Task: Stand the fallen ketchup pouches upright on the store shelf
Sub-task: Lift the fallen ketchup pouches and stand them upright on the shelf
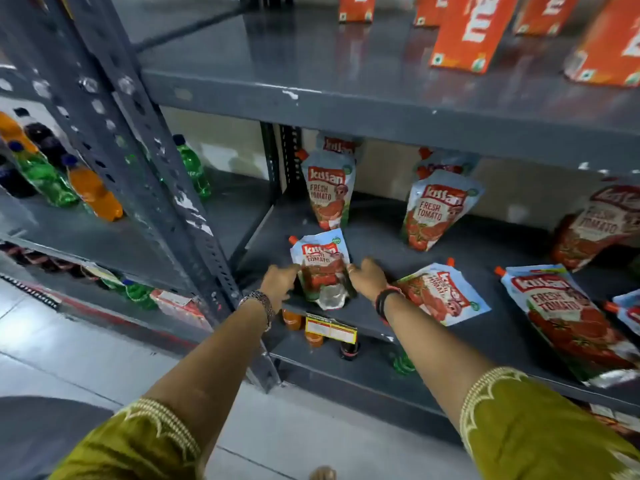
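Note:
On the grey middle shelf (374, 237), a ketchup pouch (320, 261) with a red spout cap lies tilted near the front left corner. My left hand (278, 280) grips its left side and my right hand (369, 277) grips its right side. Two more pouches lie flat: one (443, 294) just right of my right wrist, a larger one (571, 320) further right. Upright pouches stand behind: one (329, 188) at the back left, one (438, 209) in the middle, one (595, 226) at the right.
A slotted grey upright post (166, 188) borders the shelf on the left. Soft-drink bottles (86, 185) fill the neighbouring rack. Orange cartons (467, 29) stand on the shelf above. A yellow price tag (330, 329) hangs from the front edge, with bottles (294, 318) on the shelf below.

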